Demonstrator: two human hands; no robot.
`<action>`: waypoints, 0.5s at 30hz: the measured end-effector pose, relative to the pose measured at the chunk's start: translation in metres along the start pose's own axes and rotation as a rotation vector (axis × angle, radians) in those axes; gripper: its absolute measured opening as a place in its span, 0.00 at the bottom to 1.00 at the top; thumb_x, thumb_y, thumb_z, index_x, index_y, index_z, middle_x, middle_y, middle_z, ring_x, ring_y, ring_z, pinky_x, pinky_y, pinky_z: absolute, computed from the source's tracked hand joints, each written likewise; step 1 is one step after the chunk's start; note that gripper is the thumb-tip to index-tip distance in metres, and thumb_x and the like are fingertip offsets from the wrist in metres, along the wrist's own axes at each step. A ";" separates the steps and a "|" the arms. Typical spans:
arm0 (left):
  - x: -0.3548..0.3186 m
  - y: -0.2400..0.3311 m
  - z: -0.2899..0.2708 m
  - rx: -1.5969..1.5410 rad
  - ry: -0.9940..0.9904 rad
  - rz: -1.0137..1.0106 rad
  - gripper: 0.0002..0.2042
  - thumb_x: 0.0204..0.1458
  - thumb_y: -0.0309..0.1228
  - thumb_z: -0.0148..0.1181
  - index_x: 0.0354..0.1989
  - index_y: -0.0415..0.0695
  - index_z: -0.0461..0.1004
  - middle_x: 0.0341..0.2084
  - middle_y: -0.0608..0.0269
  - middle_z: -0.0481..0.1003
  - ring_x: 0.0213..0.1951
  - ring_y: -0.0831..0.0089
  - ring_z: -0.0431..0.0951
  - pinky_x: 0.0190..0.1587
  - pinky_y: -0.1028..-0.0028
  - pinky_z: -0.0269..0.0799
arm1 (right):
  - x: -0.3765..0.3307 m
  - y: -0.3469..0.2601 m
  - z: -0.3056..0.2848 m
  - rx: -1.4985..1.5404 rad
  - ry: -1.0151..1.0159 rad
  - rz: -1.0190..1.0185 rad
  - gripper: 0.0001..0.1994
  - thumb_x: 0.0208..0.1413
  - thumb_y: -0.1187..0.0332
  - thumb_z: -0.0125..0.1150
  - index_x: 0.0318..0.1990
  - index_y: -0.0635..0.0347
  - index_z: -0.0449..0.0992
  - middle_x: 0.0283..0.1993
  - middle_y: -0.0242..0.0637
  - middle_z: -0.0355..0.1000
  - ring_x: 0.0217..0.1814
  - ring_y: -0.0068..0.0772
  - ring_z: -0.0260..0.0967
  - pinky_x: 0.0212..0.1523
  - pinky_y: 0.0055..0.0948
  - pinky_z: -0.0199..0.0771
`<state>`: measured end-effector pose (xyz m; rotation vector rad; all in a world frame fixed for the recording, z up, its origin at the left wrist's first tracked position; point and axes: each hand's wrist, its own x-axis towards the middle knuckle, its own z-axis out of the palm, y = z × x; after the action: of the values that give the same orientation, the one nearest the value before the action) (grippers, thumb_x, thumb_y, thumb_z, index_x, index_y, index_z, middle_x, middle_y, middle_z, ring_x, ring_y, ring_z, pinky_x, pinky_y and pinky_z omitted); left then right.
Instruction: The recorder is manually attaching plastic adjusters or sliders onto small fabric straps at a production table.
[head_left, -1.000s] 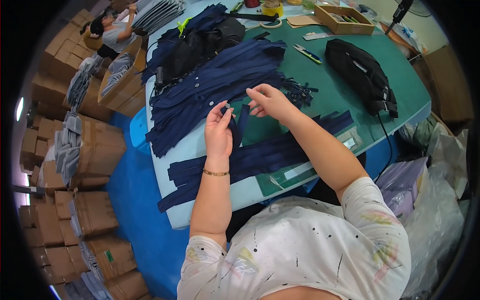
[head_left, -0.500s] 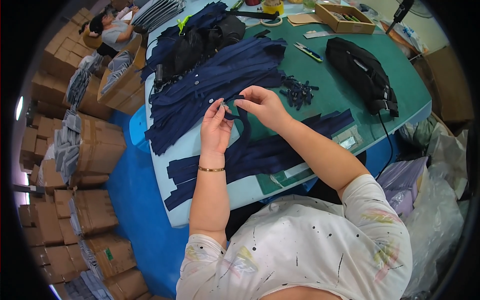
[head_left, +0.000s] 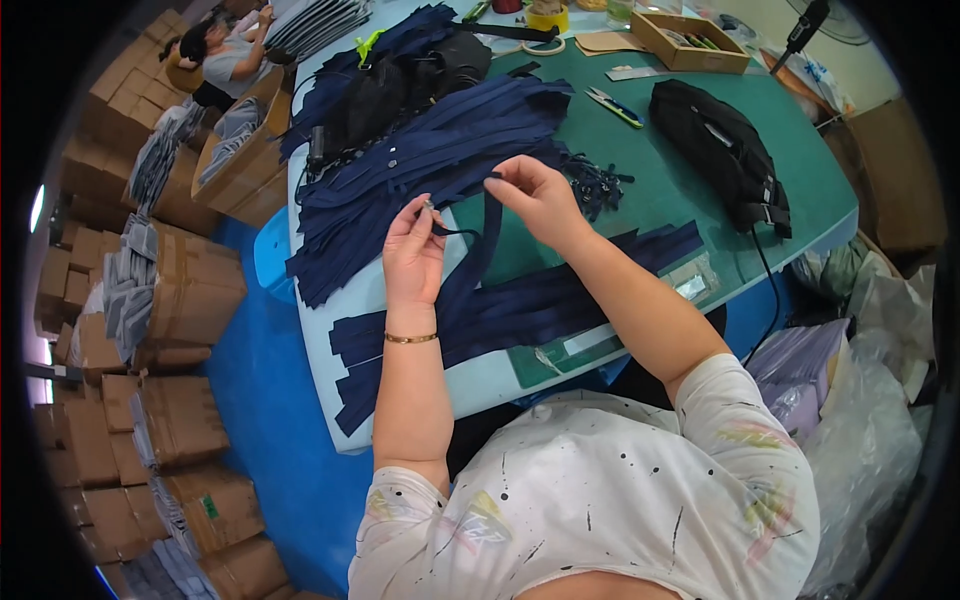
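Pinching a small metal piece [head_left: 428, 204] in my left hand [head_left: 412, 262], I grip a navy strip [head_left: 492, 222] between the thumb and fingers of my right hand [head_left: 547, 205]. The strip droops between my hands, near the flat navy bundle [head_left: 545, 308] on the table [head_left: 480, 384].

A pale table [head_left: 475, 393] carries a green mat [head_left: 680, 180], and a broad heap of navy strips [head_left: 500, 115] spreads over both on the left, with a flatter row of strips [head_left: 570, 299] along the near edge. On the mat, a cluster of small dark pieces [head_left: 597, 185] lies just beside the heap, with snips [head_left: 620, 110] and a black bag [head_left: 705, 140] farther right. A wooden tray [head_left: 690, 60] sits at the far side.
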<state>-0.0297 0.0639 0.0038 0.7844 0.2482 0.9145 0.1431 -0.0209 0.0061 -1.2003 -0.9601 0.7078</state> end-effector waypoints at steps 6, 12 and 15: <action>-0.005 -0.005 0.012 0.109 -0.029 -0.045 0.09 0.53 0.20 0.54 0.43 0.37 0.73 0.35 0.60 0.75 0.38 0.75 0.75 0.44 0.78 0.71 | -0.008 -0.010 0.004 0.134 -0.275 0.104 0.06 0.53 0.70 0.61 0.35 0.63 0.74 0.30 0.23 0.69 0.31 0.10 0.63 0.30 0.14 0.63; -0.005 -0.005 0.012 0.189 -0.086 -0.082 0.10 0.53 0.20 0.54 0.43 0.36 0.73 0.37 0.59 0.76 0.38 0.76 0.75 0.44 0.79 0.70 | -0.006 -0.013 -0.002 0.086 -0.355 0.200 0.07 0.52 0.68 0.62 0.33 0.63 0.75 0.27 0.23 0.69 0.29 0.10 0.62 0.29 0.14 0.61; -0.004 -0.005 0.009 0.231 -0.077 -0.082 0.10 0.52 0.20 0.55 0.43 0.36 0.73 0.38 0.60 0.76 0.38 0.76 0.75 0.44 0.80 0.70 | -0.006 -0.012 -0.002 0.072 -0.361 0.182 0.07 0.52 0.69 0.62 0.32 0.64 0.75 0.28 0.24 0.70 0.30 0.11 0.63 0.30 0.15 0.63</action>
<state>-0.0244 0.0540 0.0062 1.0133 0.3205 0.7848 0.1422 -0.0302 0.0165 -1.1259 -1.1193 1.1223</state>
